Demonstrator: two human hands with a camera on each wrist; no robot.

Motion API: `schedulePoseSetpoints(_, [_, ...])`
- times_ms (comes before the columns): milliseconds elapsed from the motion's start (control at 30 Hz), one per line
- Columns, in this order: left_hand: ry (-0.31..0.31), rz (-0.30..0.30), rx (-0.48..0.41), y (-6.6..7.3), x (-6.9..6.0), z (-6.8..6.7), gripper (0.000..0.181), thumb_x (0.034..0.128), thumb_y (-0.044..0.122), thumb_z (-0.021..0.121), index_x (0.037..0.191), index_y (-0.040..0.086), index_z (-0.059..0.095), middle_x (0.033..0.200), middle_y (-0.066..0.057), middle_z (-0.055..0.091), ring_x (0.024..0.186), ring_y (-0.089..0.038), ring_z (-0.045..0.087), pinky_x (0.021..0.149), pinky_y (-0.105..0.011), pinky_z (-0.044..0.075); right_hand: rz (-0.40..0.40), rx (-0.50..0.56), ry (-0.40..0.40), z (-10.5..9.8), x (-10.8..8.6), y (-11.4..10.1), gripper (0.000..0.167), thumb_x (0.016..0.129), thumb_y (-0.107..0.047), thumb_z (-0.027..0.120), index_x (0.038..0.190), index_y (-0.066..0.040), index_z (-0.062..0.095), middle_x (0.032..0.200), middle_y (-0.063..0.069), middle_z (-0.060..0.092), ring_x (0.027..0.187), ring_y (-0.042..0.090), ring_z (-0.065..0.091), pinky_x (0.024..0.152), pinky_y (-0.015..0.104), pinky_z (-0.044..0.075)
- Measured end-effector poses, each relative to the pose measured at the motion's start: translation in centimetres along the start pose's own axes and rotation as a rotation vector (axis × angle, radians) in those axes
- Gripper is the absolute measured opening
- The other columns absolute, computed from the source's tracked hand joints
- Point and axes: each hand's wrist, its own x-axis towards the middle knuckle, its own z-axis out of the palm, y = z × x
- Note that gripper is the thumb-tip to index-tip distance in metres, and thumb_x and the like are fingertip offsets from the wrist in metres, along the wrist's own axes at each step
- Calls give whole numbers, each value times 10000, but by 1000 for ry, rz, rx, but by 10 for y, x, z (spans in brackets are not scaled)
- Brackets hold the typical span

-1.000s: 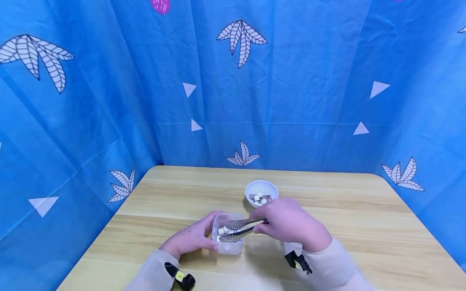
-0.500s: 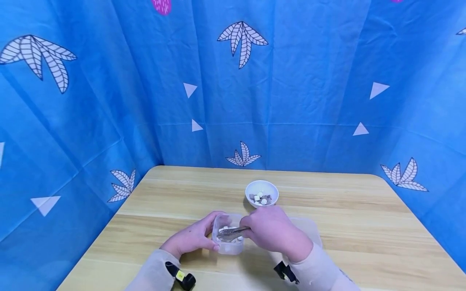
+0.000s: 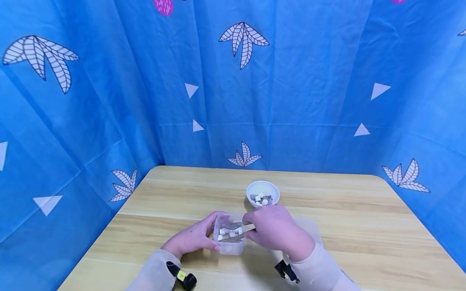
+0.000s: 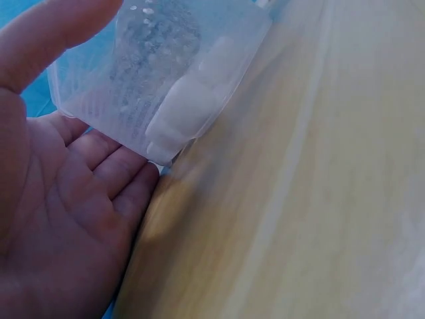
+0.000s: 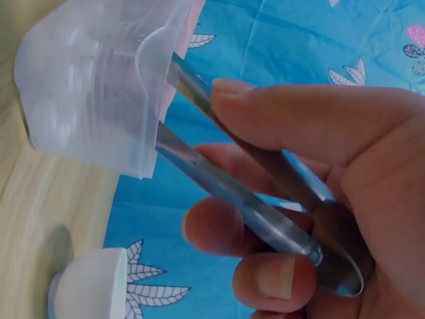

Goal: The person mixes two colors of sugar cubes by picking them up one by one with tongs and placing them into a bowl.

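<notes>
My left hand (image 3: 195,237) grips a small clear plastic container (image 3: 230,248) from its left side, thumb at the front and fingers behind. White cubes (image 3: 222,231) lie inside it. Metal tongs (image 5: 232,193) are held in my right hand (image 3: 278,231), the thumb on one arm and fingers on the other. Their two tips stand apart inside the container, among the cubes. In the left wrist view the container (image 4: 192,93) stands between my thumb and fingers (image 4: 109,159), white pieces showing through its wall.
A white bowl (image 3: 263,188) with white and brownish cubes stands just behind my right hand. Partly under my right forearm lies a larger translucent container or lid (image 3: 309,227). The wooden table (image 3: 364,210) ends at a blue patterned curtain (image 3: 309,81).
My right hand has shifted left and lower toward the container. The tongs' tips came together, then spread apart again inside it. My left hand keeps its grip in place.
</notes>
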Motion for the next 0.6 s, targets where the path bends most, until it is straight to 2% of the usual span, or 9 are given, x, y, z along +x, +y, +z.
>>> schedulePoseSetpoints(300, [7,-5,8,2,0,1,848,800,214,796,1517,252,346,1469,28,488,1371,-184,435,1138,-263,289,55,-33,45,3,2,-3,180,832,-363,815,984,-292,753,850,-128,690,621,127,536,460,329,356])
schedulePoseSetpoints(433, [7,-2,5,0,0,1,835,804,227,796,1510,257,350,1452,18,505,1344,-189,463,1135,-290,301,57,-26,33,3,2,-3,141,832,-354,815,948,-304,752,774,-148,644,592,118,494,458,325,352])
schedulePoseSetpoints(600, [11,-14,20,1,-1,0,854,798,233,795,1522,246,341,1463,30,494,1368,-174,441,1151,-313,274,17,-20,36,0,2,-1,71,851,-324,794,839,-317,724,669,-182,544,556,100,447,461,309,351])
